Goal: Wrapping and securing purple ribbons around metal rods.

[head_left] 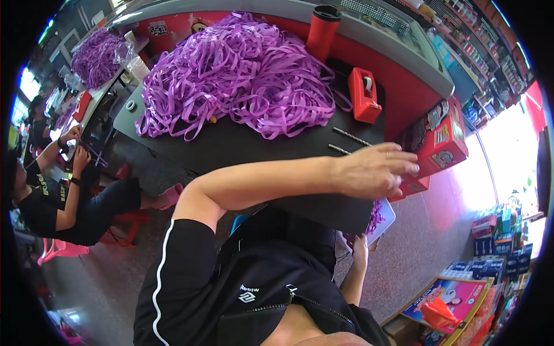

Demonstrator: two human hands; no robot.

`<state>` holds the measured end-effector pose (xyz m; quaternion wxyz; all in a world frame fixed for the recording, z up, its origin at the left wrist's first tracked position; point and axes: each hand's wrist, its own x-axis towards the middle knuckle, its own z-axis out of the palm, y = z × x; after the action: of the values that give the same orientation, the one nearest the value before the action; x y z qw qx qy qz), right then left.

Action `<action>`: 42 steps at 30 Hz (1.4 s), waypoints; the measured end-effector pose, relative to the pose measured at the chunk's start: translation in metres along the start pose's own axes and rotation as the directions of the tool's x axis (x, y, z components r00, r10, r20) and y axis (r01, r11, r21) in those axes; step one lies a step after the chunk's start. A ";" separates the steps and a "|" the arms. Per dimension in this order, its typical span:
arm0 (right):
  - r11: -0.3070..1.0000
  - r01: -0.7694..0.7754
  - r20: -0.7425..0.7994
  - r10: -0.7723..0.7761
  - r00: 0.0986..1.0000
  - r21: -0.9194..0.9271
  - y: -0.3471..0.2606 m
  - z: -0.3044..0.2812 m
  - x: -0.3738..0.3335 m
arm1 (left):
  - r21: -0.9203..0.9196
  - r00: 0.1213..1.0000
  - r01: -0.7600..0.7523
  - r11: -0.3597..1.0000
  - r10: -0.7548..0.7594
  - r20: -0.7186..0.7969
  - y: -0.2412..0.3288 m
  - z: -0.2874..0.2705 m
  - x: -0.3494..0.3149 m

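Note:
My left hand (378,171) reaches across my body over the right end of the dark table (259,164). Its fingers are stretched out and a little apart, and nothing shows in them. Below the table's right end, my right hand (359,247) grips the near edge of a white tray (385,226) holding purple ribbon scraps (376,217); its fingertips are partly hidden. Two thin patterned rods (351,136) lie just beyond my left hand. A large tangled heap of purple ribbons (248,75) covers the far part of the table.
A red tape dispenser (365,97) and a red tumbler (323,34) stand right of the heap. A red printed box (440,138) is beyond my left hand. At the left, a co-worker (57,196) sits by another table with a second ribbon heap (97,57). Stacked packages (490,259) stand at the right.

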<state>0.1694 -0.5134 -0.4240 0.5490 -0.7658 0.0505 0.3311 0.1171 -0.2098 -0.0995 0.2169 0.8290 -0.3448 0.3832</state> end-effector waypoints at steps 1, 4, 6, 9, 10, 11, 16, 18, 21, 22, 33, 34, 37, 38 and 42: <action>0.996 0.023 0.060 -0.028 0.998 0.083 0.004 -0.002 0.001 | 0.004 1.000 0.019 1.000 -0.019 0.002 0.004 -0.009 0.000; 0.849 0.361 -0.046 -0.409 0.911 -0.386 -0.022 -0.004 -0.016 | -0.002 0.985 0.160 0.987 -0.159 0.059 0.017 -0.030 -0.014; 0.917 0.372 -0.178 -0.394 0.902 -0.143 -0.027 -0.010 -0.027 | -0.047 0.946 0.316 0.948 -0.311 0.088 0.034 -0.048 -0.024; 0.902 0.415 -0.227 -0.432 0.873 -0.120 -0.038 -0.023 -0.033 | -0.101 0.846 0.533 0.840 -0.526 0.087 0.065 -0.068 -0.050; 0.904 0.427 -0.217 -0.424 0.879 -0.034 -0.035 -0.026 -0.032 | -0.117 0.813 0.581 0.805 -0.581 0.040 0.074 -0.071 -0.059; 0.896 0.442 -0.211 -0.423 0.881 0.052 -0.036 -0.026 -0.036 | -0.135 0.777 0.623 0.771 -0.629 -0.008 0.081 -0.072 -0.069; 0.851 0.516 -0.308 -0.469 0.828 0.093 -0.036 -0.015 -0.068 | -0.004 0.664 0.722 0.691 -0.696 -0.273 0.124 -0.073 -0.158; 0.822 0.562 -0.370 -0.496 0.786 0.092 -0.035 -0.016 -0.075 | 0.139 0.663 0.735 0.664 -0.661 -0.351 0.142 -0.070 -0.182; 0.779 0.612 -0.530 -0.579 0.620 -0.136 -0.065 -0.020 -0.091 | 0.243 0.628 0.777 0.580 -0.688 -0.365 0.161 -0.064 -0.217; 0.750 0.627 -0.564 -0.616 0.550 -0.209 -0.085 -0.022 -0.100 | 0.298 0.646 0.763 0.574 -0.685 -0.337 0.163 -0.060 -0.223; 0.285 0.929 0.065 -0.949 0.308 -0.236 -0.340 0.116 -0.161 | 0.492 0.727 0.686 0.536 -0.518 -0.450 0.151 -0.047 -0.243; 0.258 0.940 0.172 -0.939 0.298 -0.222 -0.344 0.131 -0.172 | 0.448 0.715 0.699 0.558 -0.526 -0.460 0.152 -0.053 -0.233; 0.002 0.982 0.535 -0.838 0.106 -0.191 -0.355 0.189 -0.193 | 0.261 0.683 0.705 0.659 -0.534 -0.498 0.158 -0.066 -0.244; -0.125 0.979 0.643 -0.766 0.009 -0.162 -0.360 0.211 -0.196 | 0.246 0.675 0.703 0.667 -0.518 -0.525 0.161 -0.071 -0.250; -0.311 0.942 0.783 -0.614 -0.100 -0.123 -0.369 0.296 -0.168 | 0.159 0.575 0.776 0.611 -0.579 -0.578 0.177 -0.083 -0.283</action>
<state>0.0683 -0.1583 -0.0840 0.2498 -0.5978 -0.7613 -0.0271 -0.1861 -0.1616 -0.2536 0.2535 0.8025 0.1573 0.5168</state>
